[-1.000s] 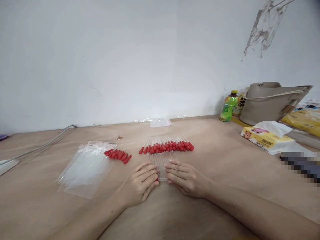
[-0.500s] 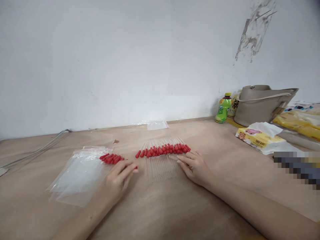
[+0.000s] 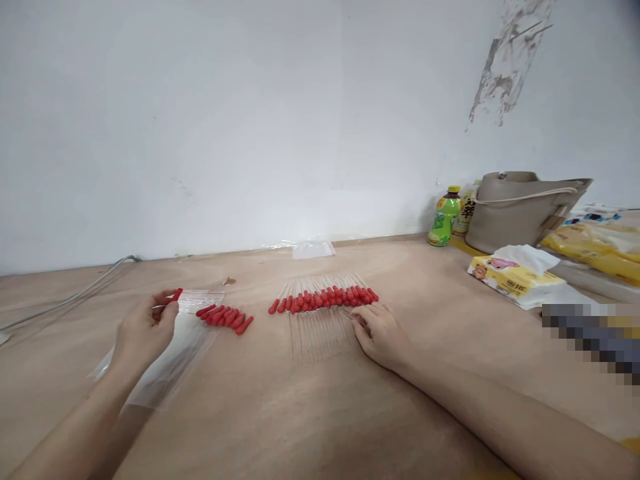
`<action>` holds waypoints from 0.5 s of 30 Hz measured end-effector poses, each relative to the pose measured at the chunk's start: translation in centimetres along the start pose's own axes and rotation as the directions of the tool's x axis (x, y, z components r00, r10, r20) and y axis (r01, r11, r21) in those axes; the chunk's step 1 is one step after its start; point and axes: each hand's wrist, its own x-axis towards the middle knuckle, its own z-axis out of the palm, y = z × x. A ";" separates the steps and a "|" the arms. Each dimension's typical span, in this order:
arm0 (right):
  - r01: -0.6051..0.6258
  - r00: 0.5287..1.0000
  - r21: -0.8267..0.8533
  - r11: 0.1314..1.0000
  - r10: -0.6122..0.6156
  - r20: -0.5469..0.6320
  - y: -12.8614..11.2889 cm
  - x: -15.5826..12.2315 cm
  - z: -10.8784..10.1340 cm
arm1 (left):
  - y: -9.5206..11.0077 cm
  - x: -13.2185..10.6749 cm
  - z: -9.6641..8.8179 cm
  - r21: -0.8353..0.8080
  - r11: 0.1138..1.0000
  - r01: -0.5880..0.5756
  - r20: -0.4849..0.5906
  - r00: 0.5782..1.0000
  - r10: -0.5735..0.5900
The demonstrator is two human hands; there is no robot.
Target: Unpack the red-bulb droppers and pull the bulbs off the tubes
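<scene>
My left hand [image 3: 145,327] is raised over the clear zip bags [image 3: 193,343], its fingertips pinching a dropper by the red rubber bulb [image 3: 177,294]; I cannot make out its glass part. Several red-bulbed droppers [image 3: 227,317] lie in a slanted bunch at the bags' right edge. In the middle of the table is a long row of droppers [image 3: 325,297], red bulbs side by side, with thin glass tubes [image 3: 320,337] fanning away and toward me. At the row's right end my right hand [image 3: 383,333] rests on the table, fingertips closed on a thin glass tube.
A flat clear bag [image 3: 313,251] lies against the wall. At the right stand a green drink bottle [image 3: 444,217], a grey bag [image 3: 510,213] and a yellow tissue pack [image 3: 517,277]. A grey cable [image 3: 75,297] runs along the left.
My left hand has moved left and away from me, from beside the dropper row to over the bags, with the red bulb in its fingers. My right hand has stayed nearly in place.
</scene>
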 end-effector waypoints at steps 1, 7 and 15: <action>0.001 1.000 -0.007 1.000 -0.001 0.004 -0.1 0.0 0.0 | -0.4 0.3 0.0 -0.027 0.998 0.052 0.004 0.999 -0.052; 0.037 0.998 -0.018 0.999 -0.036 0.050 -0.3 -0.2 0.0 | -1.4 0.5 0.7 -0.059 0.994 0.089 -0.009 0.996 -0.090; 0.070 0.991 -0.039 0.997 -0.064 0.120 -0.8 -0.1 -0.5 | -0.5 -0.4 1.8 -0.067 0.998 0.009 0.010 1.000 -0.009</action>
